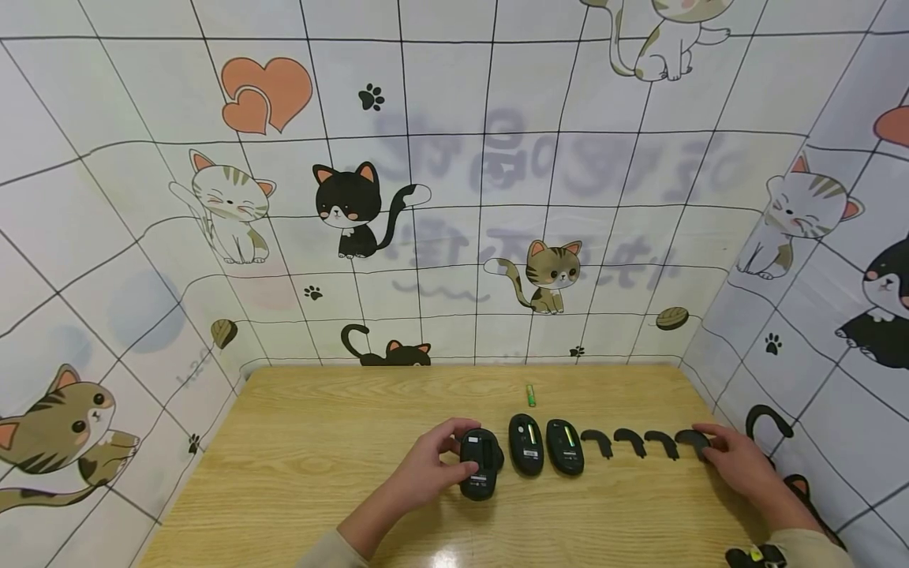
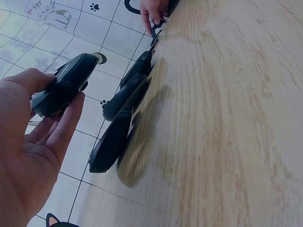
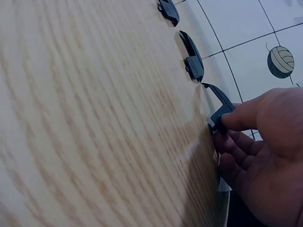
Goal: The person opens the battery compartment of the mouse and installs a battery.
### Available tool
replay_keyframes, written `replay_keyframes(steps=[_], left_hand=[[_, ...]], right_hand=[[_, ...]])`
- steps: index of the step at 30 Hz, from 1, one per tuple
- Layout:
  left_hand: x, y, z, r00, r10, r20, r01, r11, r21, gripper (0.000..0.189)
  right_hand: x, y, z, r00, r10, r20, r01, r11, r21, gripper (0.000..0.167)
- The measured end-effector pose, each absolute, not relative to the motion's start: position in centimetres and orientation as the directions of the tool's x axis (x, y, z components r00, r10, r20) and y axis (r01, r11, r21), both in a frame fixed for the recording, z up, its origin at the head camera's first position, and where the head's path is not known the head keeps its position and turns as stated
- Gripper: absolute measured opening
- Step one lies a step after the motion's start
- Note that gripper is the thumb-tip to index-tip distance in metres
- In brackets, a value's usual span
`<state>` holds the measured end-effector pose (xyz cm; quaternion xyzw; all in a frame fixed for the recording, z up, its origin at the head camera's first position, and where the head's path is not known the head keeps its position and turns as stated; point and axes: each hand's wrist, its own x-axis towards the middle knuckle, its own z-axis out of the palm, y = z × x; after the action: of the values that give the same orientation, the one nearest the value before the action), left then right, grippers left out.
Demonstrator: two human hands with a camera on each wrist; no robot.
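My left hand [image 1: 429, 465] holds a black computer mouse [image 1: 479, 483] with its underside up and its battery slot uncovered. In the left wrist view, that held mouse [image 2: 68, 85] is raised off the table, and another mouse [image 2: 111, 144] lies lower down, mostly hidden in the head view. Two more upturned mice, a left one [image 1: 526, 461] and a right one [image 1: 565, 461], each show a battery in the slot. At the right, my right hand [image 1: 742, 469] pinches a curved black battery cover [image 3: 221, 106] between thumb and fingers, close to the tabletop.
Other curved covers [image 1: 630, 442] lie in a row between the mice and my right hand. A loose green battery [image 1: 530, 396] sits farther back on the wooden table [image 1: 319, 442]. Cat-printed cloth walls [image 1: 454, 189] enclose the back and sides.
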<state>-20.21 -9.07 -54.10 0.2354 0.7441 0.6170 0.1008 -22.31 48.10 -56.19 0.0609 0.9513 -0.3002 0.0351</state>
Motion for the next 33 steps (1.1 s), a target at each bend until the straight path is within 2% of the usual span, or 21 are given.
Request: replay_keyframes(steps=[13,21,33], left_hand=[[-20.1,-9.1,-54.0,-0.873,0.468,0.137,0.220,0.127,0.967,0.053],[-19.9,-9.0,-53.6,-0.877,0.464,0.124,0.204,0.126,0.971,0.054],[-20.0,-9.2,-53.6,-0.874,0.466,0.135,0.212,0.117,0.970,0.055]], right_hand=[[-23.2,48.6,-57.3,-0.999,0.011,-0.047,0.032,0.880,-0.475,0.048],[-22.7,48.1,-57.5,-0.998,-0.013,0.067,-0.041,0.898,-0.438,0.041],[-22.4,47.2,-57.3,-0.995,0.042,0.092,-0.004,0.895,-0.447,0.042]])
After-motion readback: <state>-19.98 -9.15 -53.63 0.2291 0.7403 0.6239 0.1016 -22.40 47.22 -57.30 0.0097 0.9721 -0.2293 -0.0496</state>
